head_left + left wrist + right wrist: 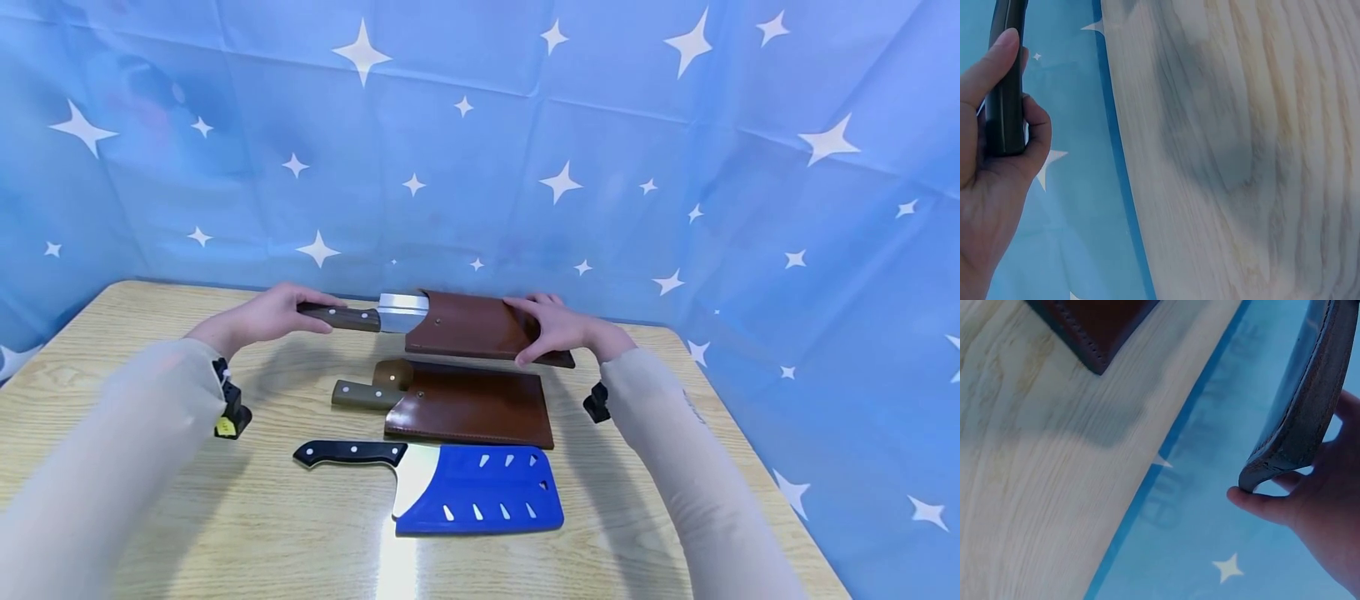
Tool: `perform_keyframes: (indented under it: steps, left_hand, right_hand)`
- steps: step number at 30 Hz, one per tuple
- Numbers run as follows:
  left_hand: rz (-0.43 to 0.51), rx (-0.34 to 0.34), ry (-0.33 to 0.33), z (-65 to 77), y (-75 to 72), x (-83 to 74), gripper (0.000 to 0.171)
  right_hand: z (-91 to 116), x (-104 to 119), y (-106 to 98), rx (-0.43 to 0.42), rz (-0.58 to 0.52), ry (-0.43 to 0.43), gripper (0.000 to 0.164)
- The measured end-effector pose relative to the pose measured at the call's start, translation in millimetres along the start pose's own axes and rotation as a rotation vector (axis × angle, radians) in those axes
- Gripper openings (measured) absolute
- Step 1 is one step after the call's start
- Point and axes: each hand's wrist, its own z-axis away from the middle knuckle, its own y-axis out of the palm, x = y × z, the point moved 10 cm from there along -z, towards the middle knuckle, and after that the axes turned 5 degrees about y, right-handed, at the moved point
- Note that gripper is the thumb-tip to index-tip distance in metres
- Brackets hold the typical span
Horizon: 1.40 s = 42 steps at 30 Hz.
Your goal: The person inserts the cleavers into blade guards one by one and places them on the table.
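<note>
My left hand (pixel 273 317) grips the dark wooden handle (pixel 351 318) of a cleaver (pixel 402 310), with the thumb lying along it in the left wrist view. Part of the shiny blade shows; the rest is inside a brown leather sheath (pixel 472 325). At the sheath's far right end, my right hand (pixel 558 325) pinches it between thumb and fingers. Cleaver and sheath are held up over the back of the table. In the right wrist view the thumb touches a lower corner of the sheath (pixel 1300 419), and some fingers are hidden behind it.
Nearer on the wooden table (pixel 262 517) lies a second brown sheath (pixel 480 408) around a cleaver with a brownish handle (pixel 363 395). In front of it is a black-handled cleaver (pixel 416 479) in a blue blade guard (pixel 487 492). A blue star-patterned cloth (pixel 480 142) hangs behind.
</note>
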Motion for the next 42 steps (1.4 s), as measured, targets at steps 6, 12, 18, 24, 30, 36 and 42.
perform_keyframes:
  steps: [6,12,18,24,30,36,42]
  left_hand:
    - [0.008,0.004,0.005,-9.3,3.9,-10.8,0.047]
    - [0.006,-0.006,0.011,-18.5,6.9,-18.7,0.045]
    - [0.032,-0.003,0.004,-24.4,11.4,-22.7,0.043]
    - [0.063,-0.004,0.034,-33.7,16.5,-32.5,0.044]
    - [0.067,-0.012,0.043,-42.3,17.4,-33.9,0.044]
    - [0.029,-0.028,0.057,-53.0,20.4,-25.6,0.044]
    - [-0.026,-0.040,0.057,-64.2,32.4,-13.2,0.043]
  right_hand:
    - [-1.7,9.5,-5.0,-0.010,0.000,-0.010,0.101]
    - [-4.6,18.9,-8.5,-0.016,0.015,-0.017,0.103]
    - [-9.9,23.5,-8.7,-0.015,0.016,-0.005,0.103]
    - [-14.8,31.7,-7.6,-0.002,0.014,-0.012,0.105]
    - [-21.1,30.5,-10.5,-0.031,0.006,-0.022,0.105]
    - [-35.3,23.2,-5.6,-0.061,0.023,-0.026,0.108]
    - [-56.3,8.3,13.5,-0.074,0.030,0.013,0.107]
